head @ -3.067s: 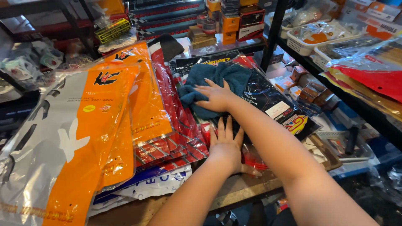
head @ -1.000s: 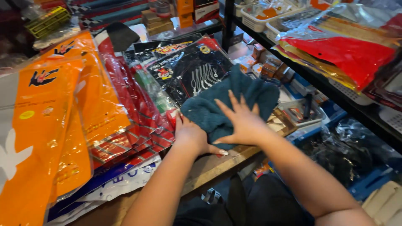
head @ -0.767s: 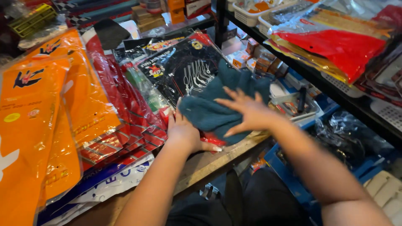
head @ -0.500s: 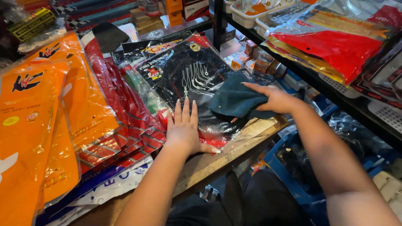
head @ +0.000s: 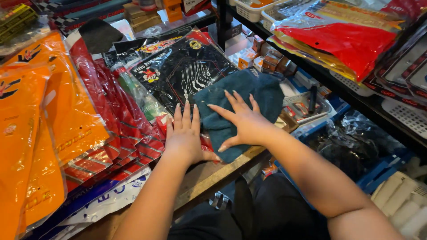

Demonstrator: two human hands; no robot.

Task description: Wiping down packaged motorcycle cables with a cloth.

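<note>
A dark teal cloth (head: 253, 91) lies spread over a black plastic-wrapped package (head: 187, 66) near the front edge of a wooden counter (head: 209, 175). My right hand (head: 242, 120) presses flat on the cloth, fingers spread. My left hand (head: 187, 135) rests flat beside it on the red packages (head: 111, 106), fingers together and touching the cloth's left edge. Neither hand grips anything.
Orange plastic packages (head: 44, 106) overlap at the left. A metal shelf (head: 356, 95) at the right carries a red wrapped item (head: 351, 40) and white baskets. Small boxes (head: 267, 60) and a tray of tools (head: 309, 102) sit behind the cloth. Blue crates stand below.
The cloth was bunched under my right hand half a second ago; now it lies spread out flat. My right hand has slid back left onto it. My left hand has stayed in place.
</note>
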